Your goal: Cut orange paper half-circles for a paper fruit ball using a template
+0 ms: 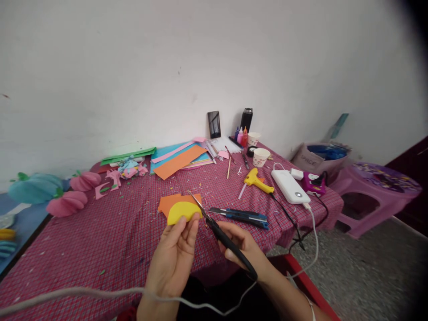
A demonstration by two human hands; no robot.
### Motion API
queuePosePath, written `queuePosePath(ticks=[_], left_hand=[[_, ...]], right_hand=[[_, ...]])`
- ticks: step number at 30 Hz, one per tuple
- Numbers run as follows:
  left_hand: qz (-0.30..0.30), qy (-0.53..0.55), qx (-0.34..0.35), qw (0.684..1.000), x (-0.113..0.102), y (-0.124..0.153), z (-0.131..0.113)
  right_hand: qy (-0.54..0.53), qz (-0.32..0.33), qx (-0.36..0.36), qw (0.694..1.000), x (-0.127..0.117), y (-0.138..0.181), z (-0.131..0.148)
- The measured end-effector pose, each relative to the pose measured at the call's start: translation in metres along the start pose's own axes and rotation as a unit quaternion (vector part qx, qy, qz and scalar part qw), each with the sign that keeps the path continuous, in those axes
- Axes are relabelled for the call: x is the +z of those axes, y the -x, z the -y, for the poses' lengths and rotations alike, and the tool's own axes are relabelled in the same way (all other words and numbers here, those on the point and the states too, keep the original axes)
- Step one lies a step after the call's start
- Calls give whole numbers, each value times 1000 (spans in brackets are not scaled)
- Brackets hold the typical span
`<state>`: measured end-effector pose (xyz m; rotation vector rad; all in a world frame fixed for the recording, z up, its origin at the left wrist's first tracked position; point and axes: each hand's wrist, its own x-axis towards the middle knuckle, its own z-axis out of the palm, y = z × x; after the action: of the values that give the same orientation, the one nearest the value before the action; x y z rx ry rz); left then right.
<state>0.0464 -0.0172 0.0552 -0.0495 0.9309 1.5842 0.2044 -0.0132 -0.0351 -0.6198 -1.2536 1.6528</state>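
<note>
My left hand [175, 256] pinches a curved yellow foam piece [182, 211] between thumb and fingers, held above the table. My right hand [242, 247] grips black-handled scissors [214, 225], whose blades point up and left and meet the right edge of the yellow piece. An orange foam sheet [169, 203] lies on the checked red tablecloth [100, 240] just behind the yellow piece.
A blue utility knife [240, 215], yellow glue gun [257, 180], white power bank [289, 186] with cables, paper cups [261, 156], glue bottles [241, 136], a phone [214, 124] and coloured sheets [179, 160] lie further back. Pink paper flowers [67, 203] sit left. A purple stool [377, 191] stands right.
</note>
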Motion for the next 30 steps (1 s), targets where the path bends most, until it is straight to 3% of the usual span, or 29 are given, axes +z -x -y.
queuePosePath(ticks=[17,24,30], left_hand=[[18,-30,-6,999,-9,-7,-9],[58,-40,9,997,-18,-16,-11],[37,-63,-6,997,-18,-11,-4]], right_hand=[[23,6,25,999,-7,2,2],[36,38,39,998,-6,-4,14],[67,72,35,995,-6,-7,16]])
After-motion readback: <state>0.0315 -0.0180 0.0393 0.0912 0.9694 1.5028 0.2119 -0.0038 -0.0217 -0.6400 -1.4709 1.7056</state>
